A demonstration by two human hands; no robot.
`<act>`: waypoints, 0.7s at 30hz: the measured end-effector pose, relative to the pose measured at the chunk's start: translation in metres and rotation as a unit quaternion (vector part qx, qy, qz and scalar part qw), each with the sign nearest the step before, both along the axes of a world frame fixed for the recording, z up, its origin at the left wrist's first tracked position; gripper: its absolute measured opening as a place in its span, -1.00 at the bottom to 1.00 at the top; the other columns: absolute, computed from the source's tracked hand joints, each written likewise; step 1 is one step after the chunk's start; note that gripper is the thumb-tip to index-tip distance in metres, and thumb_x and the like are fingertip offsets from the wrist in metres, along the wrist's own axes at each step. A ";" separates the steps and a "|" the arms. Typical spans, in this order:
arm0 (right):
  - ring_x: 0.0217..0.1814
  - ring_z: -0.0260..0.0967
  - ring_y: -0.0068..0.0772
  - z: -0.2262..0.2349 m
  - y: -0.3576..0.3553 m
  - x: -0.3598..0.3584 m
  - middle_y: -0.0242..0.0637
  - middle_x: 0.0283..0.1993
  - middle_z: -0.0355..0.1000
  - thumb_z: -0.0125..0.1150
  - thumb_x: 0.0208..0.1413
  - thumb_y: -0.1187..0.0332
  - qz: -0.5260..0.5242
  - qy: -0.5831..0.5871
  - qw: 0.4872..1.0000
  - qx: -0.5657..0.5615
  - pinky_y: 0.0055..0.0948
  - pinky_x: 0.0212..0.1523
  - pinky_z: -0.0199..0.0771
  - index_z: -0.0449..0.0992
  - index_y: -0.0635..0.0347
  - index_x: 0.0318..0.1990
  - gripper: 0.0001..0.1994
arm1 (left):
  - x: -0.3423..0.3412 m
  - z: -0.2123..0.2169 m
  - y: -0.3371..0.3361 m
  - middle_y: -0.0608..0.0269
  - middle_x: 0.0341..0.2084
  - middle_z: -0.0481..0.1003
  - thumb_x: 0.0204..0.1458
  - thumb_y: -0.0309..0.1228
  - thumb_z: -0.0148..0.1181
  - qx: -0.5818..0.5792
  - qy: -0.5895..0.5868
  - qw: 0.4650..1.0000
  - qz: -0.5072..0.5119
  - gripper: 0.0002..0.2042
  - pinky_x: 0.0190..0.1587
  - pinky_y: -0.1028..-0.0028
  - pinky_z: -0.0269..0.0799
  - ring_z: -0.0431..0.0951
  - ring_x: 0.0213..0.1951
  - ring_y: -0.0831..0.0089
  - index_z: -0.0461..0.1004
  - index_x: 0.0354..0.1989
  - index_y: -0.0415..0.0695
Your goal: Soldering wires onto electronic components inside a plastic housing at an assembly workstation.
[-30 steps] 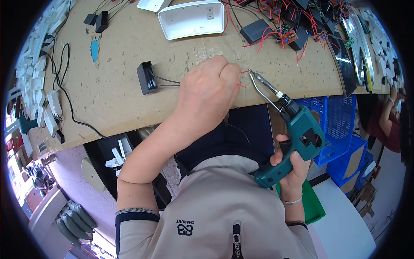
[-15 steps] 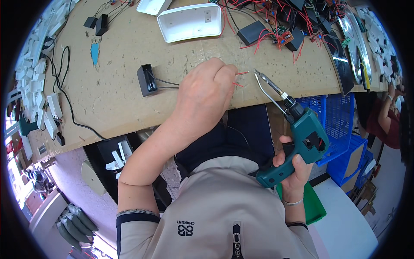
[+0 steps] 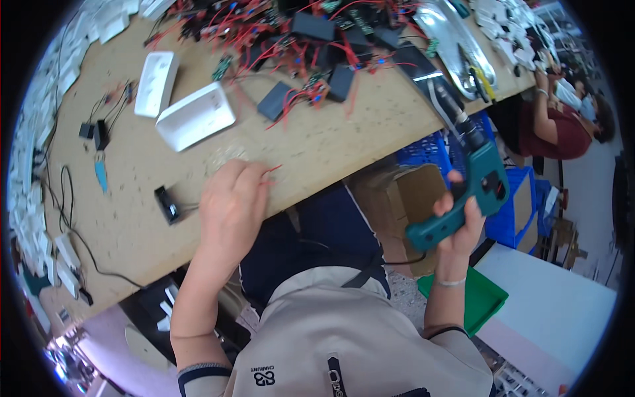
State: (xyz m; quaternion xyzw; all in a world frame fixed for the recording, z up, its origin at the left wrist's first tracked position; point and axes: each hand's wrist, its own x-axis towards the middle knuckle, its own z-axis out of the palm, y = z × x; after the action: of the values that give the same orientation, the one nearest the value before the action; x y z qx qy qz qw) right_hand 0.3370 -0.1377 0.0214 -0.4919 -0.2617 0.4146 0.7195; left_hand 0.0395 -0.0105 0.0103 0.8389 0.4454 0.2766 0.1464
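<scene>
My left hand [image 3: 230, 202] is closed over thin wires near the table's front edge. A red wire end [image 3: 274, 169] sticks out past its fingertips. On its other side, dark leads run to a small black rectangular box [image 3: 167, 204] lying on the table. My right hand [image 3: 458, 246] grips a green soldering gun [image 3: 488, 180] by its handle, in front of the table at the right. The gun's tip points up and left, over the table's right front edge near a dark flat panel [image 3: 423, 74], and is blurred.
Two white plastic housings [image 3: 196, 119] lie beyond my left hand. A tangle of red wires, circuit boards and black boxes [image 3: 312, 26] covers the back. A shiny metal tray [image 3: 440, 30] stands at far right. Blue crates [image 3: 509, 218] and another person [image 3: 555, 126] are to the right.
The view has swung, so the table contents sit further left and lower. The soldering gun has moved right and away from the wire ends; my left hand still holds the wires.
</scene>
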 end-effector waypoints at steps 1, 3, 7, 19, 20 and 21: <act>-0.38 0.32 -0.49 -0.001 0.005 0.019 0.00 0.05 0.28 0.04 0.13 0.31 -0.021 0.002 0.999 0.023 -0.48 -0.41 0.45 0.09 0.39 0.16 -0.49 | 0.000 0.004 0.003 0.15 -0.46 0.41 -0.21 -0.54 0.20 0.007 -0.005 1.000 -0.010 -0.82 -0.34 0.32 0.31 0.42 -0.41 0.20 0.44 -0.36 -0.18; -0.36 0.31 -0.50 0.001 0.016 0.049 -0.02 0.06 0.28 0.00 0.15 0.31 -0.061 0.011 0.998 0.030 -0.50 -0.39 0.44 0.09 0.38 0.16 -0.51 | -0.002 0.011 0.010 0.18 -0.49 0.41 -0.18 -0.54 0.20 0.068 0.040 0.997 -0.009 -0.86 -0.32 0.35 0.28 0.40 -0.42 0.20 0.45 -0.39 -0.16; -0.34 0.30 -0.53 -0.004 0.034 0.091 -0.07 0.05 0.29 -0.07 0.19 0.32 -0.102 0.082 0.990 0.042 -0.56 -0.36 0.42 0.11 0.38 0.16 -0.56 | -0.015 0.018 0.017 0.16 -0.53 0.41 -0.14 -0.52 0.19 0.021 0.036 0.998 0.049 -0.90 -0.31 0.33 0.28 0.40 -0.41 0.19 0.45 -0.40 -0.15; -0.34 0.31 -0.50 -0.026 0.048 0.116 -0.07 0.00 0.31 -0.03 0.18 0.34 -0.097 0.111 0.989 -0.013 -0.57 -0.36 0.41 0.17 0.42 0.11 -0.58 | -0.042 0.030 0.030 0.30 -0.55 0.37 -0.04 -0.59 0.13 -0.150 -0.162 0.961 0.167 -0.98 -0.37 0.60 0.24 0.33 -0.48 0.57 0.44 -0.43 -0.27; -0.34 0.31 -0.50 -0.027 0.050 0.115 -0.05 0.02 0.30 -0.04 0.18 0.34 -0.090 0.128 0.988 0.010 -0.56 -0.35 0.42 0.15 0.41 0.12 -0.58 | -0.044 0.030 0.029 0.37 -0.56 0.33 0.01 -0.56 0.10 -0.113 -0.129 0.974 0.147 -0.98 -0.48 0.66 0.18 0.28 -0.54 0.66 0.44 -0.41 -0.25; -0.33 0.30 -0.50 -0.027 0.051 0.114 -0.04 0.05 0.28 -0.06 0.19 0.34 -0.080 0.148 0.985 0.032 -0.56 -0.35 0.42 0.14 0.39 0.14 -0.58 | -0.047 0.030 0.028 0.44 -0.56 0.30 0.07 -0.53 0.07 -0.076 -0.092 0.984 0.129 -0.95 -0.59 0.72 0.11 0.24 -0.61 0.76 0.44 -0.39 -0.22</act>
State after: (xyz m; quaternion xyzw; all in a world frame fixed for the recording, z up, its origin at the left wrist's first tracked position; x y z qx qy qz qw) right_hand 0.4514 -0.0866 -0.0060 -0.4216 -0.1253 0.4154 0.7962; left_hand -0.0077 0.0174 0.0405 0.7319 0.5539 0.3349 0.2130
